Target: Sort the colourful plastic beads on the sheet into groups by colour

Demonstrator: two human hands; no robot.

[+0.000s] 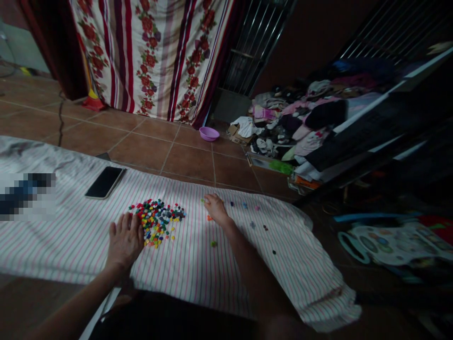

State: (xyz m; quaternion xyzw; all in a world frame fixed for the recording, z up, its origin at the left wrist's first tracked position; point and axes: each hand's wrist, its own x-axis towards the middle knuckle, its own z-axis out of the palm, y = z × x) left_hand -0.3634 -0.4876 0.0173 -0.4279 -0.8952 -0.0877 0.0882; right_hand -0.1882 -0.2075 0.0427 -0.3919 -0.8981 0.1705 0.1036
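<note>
My left hand (pixel 125 238) lies flat with its fingers apart, touching the left edge of a pile of small coloured pieces (pixel 159 219). To the right of the pile, my right hand (pixel 215 208) is low over the striped cloth (pixel 184 269), its fingers pinched together. A light green bit (pixel 203 200) shows at its fingertips; whether it is held or lies on the cloth is unclear. Around this hand sit small separate clusters by colour: orange (pixel 209 218), green (pixel 213 244), dark blue (pixel 231 203), light blue (pixel 245 205), pink (pixel 257 208), grey (pixel 252 225), brown (pixel 265 228) and black (pixel 274 252).
A phone (pixel 104 182) lies on the cloth left of the pile. Beyond the cloth's far edge, a purple basin (pixel 209 134) stands on the tiled floor (pixel 141 144) near a floral curtain (pixel 148 61). Heaped clothes (pixel 283 118) fill the right background.
</note>
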